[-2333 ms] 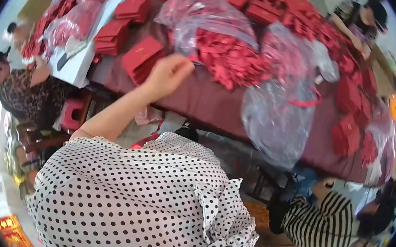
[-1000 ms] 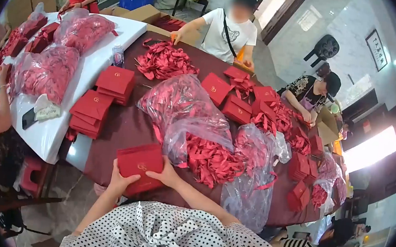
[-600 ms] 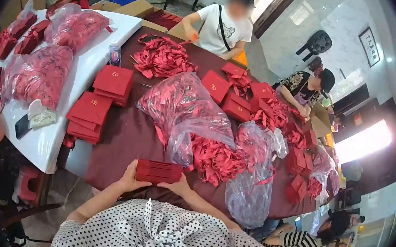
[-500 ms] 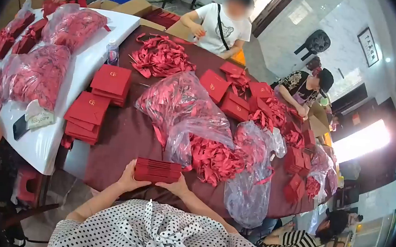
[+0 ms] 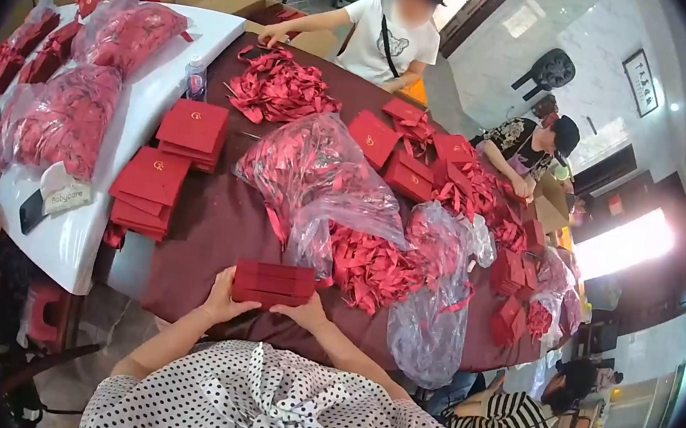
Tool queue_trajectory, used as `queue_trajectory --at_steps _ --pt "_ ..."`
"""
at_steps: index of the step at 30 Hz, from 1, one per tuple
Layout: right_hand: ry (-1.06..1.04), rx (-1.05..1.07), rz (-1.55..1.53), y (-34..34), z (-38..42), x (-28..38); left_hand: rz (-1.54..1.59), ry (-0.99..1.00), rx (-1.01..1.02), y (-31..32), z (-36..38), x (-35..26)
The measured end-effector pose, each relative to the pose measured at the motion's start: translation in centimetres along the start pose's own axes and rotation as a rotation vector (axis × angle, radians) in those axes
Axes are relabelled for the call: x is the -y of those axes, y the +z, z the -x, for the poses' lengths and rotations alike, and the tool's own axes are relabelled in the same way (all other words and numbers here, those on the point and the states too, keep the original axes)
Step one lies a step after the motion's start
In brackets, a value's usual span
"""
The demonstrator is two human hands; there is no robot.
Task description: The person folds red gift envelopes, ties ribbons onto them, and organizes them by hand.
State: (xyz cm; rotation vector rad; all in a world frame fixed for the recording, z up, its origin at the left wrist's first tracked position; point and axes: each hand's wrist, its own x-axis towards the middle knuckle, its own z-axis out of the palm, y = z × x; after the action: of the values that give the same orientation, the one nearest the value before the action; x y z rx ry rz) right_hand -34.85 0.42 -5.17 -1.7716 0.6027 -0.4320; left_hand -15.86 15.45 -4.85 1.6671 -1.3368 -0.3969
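Observation:
Between my two hands I hold a stack of red boxes or folded bags (image 5: 273, 282) above the near edge of the table. My left hand (image 5: 227, 300) grips its left end, and my right hand (image 5: 305, 312) grips the right end, thumbs along the lower side. Beyond the stack lies a clear plastic bag (image 5: 313, 182) of red ribbons, its mouth toward me. Loose red ribbons (image 5: 370, 271) spill from it on the right. To the left stand two piles of red items with gold marks, a nearer pile (image 5: 148, 185) and a farther pile (image 5: 193, 131).
A dark red cloth (image 5: 204, 262) covers the table. On the white table (image 5: 81, 237) at left are filled bags (image 5: 60, 117), a phone (image 5: 32, 211) and a tissue pack (image 5: 67, 198). A bottle (image 5: 196, 82) stands between. Co-workers sit or stand around: one in white (image 5: 386, 39), one in stripes (image 5: 505, 423).
The stack in my hands has tilted, showing broader faces instead of many thin edges, and has risen slightly. The person in white has stretched an arm toward the far ribbon heap.

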Motion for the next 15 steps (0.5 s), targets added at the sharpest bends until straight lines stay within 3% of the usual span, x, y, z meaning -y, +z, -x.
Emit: queue_trajectory --at_steps 2,5,8,10,11,13,15 --pt "0.133 0.003 -0.083 -0.1 -0.1 2.7 0.055 -0.091 -0.006 -0.2 -0.3 -0.7" --pt "0.017 -0.094 0.096 -0.3 -0.6 4.5 0.195 -0.258 -0.013 -1.5 -1.1 -3.2" --pt "0.097 -0.104 -0.024 -0.2 -1.0 7.6 0.380 -0.429 -0.028 -2.0 -1.9 -3.7" --pt "0.207 -0.062 -0.062 -0.2 -2.2 6.1 0.664 -0.623 -0.050 -2.1 -2.5 -3.9" --pt "0.310 -0.022 -0.099 -0.1 -2.8 5.0 0.662 -0.624 -0.049 -1.8 -2.4 -3.1" --pt "0.343 0.035 -0.094 0.3 -3.4 2.9 0.895 -0.825 -0.007 -0.9 -2.5 -0.9" --pt "0.373 0.006 -0.068 0.6 -3.4 1.1 0.866 -0.843 -0.025 -1.1 -2.6 -1.8"
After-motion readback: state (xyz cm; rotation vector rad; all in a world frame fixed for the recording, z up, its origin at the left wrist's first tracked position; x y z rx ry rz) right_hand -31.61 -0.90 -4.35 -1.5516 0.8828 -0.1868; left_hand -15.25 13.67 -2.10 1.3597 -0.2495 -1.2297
